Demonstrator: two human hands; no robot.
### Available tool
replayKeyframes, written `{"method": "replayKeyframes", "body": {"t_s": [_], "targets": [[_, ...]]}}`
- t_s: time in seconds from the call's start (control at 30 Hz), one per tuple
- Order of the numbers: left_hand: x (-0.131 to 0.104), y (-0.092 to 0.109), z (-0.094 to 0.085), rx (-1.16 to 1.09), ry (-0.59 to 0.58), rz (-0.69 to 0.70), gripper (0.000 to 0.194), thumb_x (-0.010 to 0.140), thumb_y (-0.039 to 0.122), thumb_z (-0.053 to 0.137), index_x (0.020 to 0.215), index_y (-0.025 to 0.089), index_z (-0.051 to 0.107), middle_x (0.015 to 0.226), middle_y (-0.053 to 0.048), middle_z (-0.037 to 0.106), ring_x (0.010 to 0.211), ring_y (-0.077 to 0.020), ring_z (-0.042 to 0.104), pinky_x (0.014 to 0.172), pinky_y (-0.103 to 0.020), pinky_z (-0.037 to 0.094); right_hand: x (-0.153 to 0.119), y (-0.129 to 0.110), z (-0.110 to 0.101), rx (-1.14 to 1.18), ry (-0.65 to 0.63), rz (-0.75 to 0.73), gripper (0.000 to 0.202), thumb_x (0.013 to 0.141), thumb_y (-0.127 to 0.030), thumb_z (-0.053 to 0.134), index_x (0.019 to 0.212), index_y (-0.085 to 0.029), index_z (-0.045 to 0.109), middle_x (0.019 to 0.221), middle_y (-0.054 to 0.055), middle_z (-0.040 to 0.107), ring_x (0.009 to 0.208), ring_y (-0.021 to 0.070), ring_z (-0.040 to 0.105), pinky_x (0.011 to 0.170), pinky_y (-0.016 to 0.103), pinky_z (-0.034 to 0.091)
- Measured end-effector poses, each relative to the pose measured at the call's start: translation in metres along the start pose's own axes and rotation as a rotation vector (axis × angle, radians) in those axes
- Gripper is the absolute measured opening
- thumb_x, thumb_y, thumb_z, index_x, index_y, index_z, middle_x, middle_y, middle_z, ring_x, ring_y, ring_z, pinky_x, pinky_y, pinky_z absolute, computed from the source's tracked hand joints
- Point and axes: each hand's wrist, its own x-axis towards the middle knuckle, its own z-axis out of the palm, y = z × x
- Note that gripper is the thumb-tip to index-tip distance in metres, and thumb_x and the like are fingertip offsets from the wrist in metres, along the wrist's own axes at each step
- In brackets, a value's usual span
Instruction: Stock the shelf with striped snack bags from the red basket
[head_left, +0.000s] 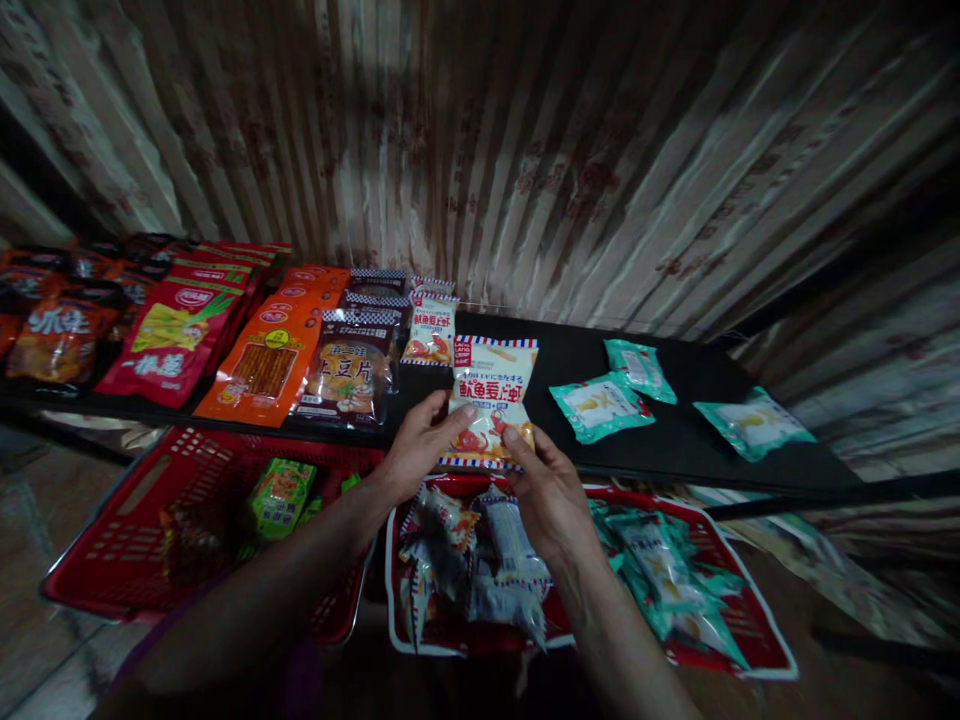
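A white snack bag [491, 385] with red lettering and blue-red striped ends is held upright between both hands at the shelf's front edge. My left hand [424, 440] grips its lower left side, thumb across the front. My right hand [551, 490] pinches the lower right side, thumb also on the front. Behind it to the left, similar white bags [432, 328] stand on the black shelf [517, 440]. Beneath my hands a red basket with a white rim [391, 590] holds several more striped snack bags [510, 535].
Left on the shelf stand brown potato-slice bags [349, 375], orange bags [262, 355], red bags [176, 330] and dark-orange bags [67, 335]. Teal packets [600, 405] lie on the right. Another red basket [120, 540] holds green packs [281, 497]. More teal packets [664, 565] fill the right basket section.
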Motion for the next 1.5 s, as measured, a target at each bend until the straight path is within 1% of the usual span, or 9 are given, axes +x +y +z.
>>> {"method": "replayKeyframes", "body": {"t_s": [0.1,0.23,0.37,0.6,0.83,1.1,1.2,1.3,1.5], "targets": [[0.003,-0.005,-0.002,0.130,0.065,0.061,0.034,0.078,0.036,0.064,0.104,0.014,0.058,0.097,-0.009,0.066,0.087,-0.0191,0.062,0.080,-0.034,0.049,0.001,0.001,-0.001,0.017,0.043,-0.021,0.041,0.063,-0.032,0.080,0.100,-0.021,0.067,0.089,0.003,0.074,0.078,0.0193,0.068,0.072,0.032,0.053],[0.000,-0.007,-0.001,0.548,0.300,0.391,0.036,0.078,0.026,0.062,0.113,0.019,0.054,0.098,-0.006,0.061,0.089,-0.0158,0.058,0.077,-0.030,0.048,0.004,0.000,-0.002,0.030,0.116,-0.076,0.044,0.062,-0.032,0.080,0.102,-0.022,0.066,0.087,0.002,0.074,0.076,0.0185,0.068,0.072,0.032,0.053],[-0.009,0.000,0.005,0.702,0.235,0.566,0.028,0.084,0.021,0.054,0.112,0.022,0.058,0.109,-0.006,0.058,0.099,-0.0158,0.056,0.077,-0.028,0.049,0.005,0.002,-0.007,-0.036,0.133,-0.131,0.048,0.065,-0.036,0.077,0.109,-0.023,0.063,0.093,0.002,0.073,0.079,0.0187,0.067,0.074,0.033,0.052],[-0.015,0.005,0.016,0.528,0.085,0.321,0.038,0.086,0.028,0.052,0.123,0.020,0.052,0.126,-0.010,0.053,0.114,-0.0206,0.052,0.089,-0.032,0.046,0.005,0.005,-0.014,-0.358,0.191,-0.378,0.053,0.073,-0.040,0.068,0.121,-0.023,0.055,0.111,0.006,0.065,0.094,0.0208,0.062,0.085,0.038,0.048],[-0.016,0.010,0.023,-0.020,-0.170,0.096,0.057,0.081,0.036,0.062,0.130,0.016,0.041,0.134,-0.012,0.050,0.124,-0.0242,0.046,0.101,-0.034,0.039,-0.010,0.004,-0.012,-1.229,0.179,-0.865,0.048,0.082,-0.032,0.057,0.129,-0.021,0.050,0.100,0.009,0.054,0.081,0.0201,0.056,0.073,0.038,0.052],[-0.016,0.008,0.023,-0.220,0.016,-0.028,0.047,0.071,0.032,0.073,0.110,0.017,0.052,0.099,-0.005,0.066,0.091,-0.0182,0.062,0.083,-0.030,0.045,-0.020,0.016,-0.006,-1.581,0.052,-1.128,0.052,0.080,-0.032,0.059,0.127,-0.014,0.048,0.102,0.014,0.054,0.090,0.0269,0.054,0.069,0.040,0.052],[-0.013,0.009,0.021,-0.269,0.063,-0.077,0.052,0.066,0.028,0.076,0.110,0.016,0.052,0.094,-0.004,0.066,0.084,-0.0173,0.062,0.081,-0.031,0.046,-0.021,0.016,-0.007,-1.493,-0.016,-1.157,0.051,0.080,-0.041,0.061,0.123,-0.015,0.050,0.102,0.014,0.056,0.091,0.0269,0.054,0.074,0.042,0.050],[-0.012,0.011,0.017,-0.290,0.092,-0.116,0.054,0.064,0.024,0.076,0.111,0.015,0.053,0.090,-0.004,0.067,0.079,-0.0167,0.062,0.079,-0.031,0.046,-0.021,0.012,-0.012,-1.279,-0.121,-1.077,0.037,0.086,-0.035,0.054,0.119,-0.019,0.052,0.103,0.010,0.059,0.094,0.0230,0.056,0.080,0.040,0.047],[-0.015,0.010,0.010,-0.271,-0.059,-0.233,0.057,0.060,0.021,0.074,0.114,0.014,0.056,0.096,-0.007,0.069,0.078,-0.0188,0.063,0.075,-0.032,0.046,-0.001,-0.006,-0.021,-0.593,0.266,-0.644,0.039,0.079,-0.044,0.062,0.111,-0.022,0.056,0.105,0.006,0.062,0.096,0.0190,0.059,0.088,0.038,0.045]]}}
